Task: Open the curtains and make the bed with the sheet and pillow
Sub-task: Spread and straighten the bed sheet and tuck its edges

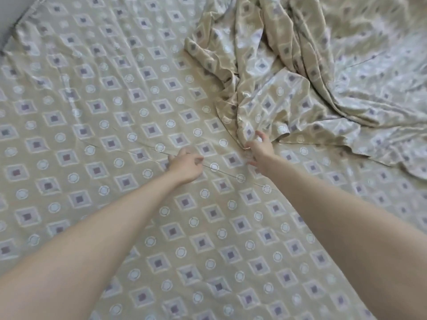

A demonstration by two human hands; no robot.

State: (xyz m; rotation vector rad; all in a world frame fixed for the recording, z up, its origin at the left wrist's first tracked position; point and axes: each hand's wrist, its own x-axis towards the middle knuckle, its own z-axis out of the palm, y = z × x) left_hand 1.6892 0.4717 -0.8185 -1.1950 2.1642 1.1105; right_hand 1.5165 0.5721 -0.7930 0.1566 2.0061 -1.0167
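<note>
Both arms were stretched out over the bed, and the sheet [129,105], beige with a print of diamonds and rings, lay spread across almost the whole view, mostly flat on the left and in the foreground with only light wrinkles. Up at the upper right it was piled into a bunched heap [275,65] of deep folds, and the tail of that heap ran down toward the middle of the bed. The left hand [184,167] was down on the flat cloth with its fingers curled under, right on a long thin crease [231,175] that ran slantwise across the sheet; the blur made it impossible to tell whether it was pinching fabric or just resting there. The right hand [257,151] was just beside it, at the very foot of the heap, with its fingers spread and loose, the tips touching the lowest fold and nothing plainly gripped. The two hands were near each other but apart, both forearms bare.
</note>
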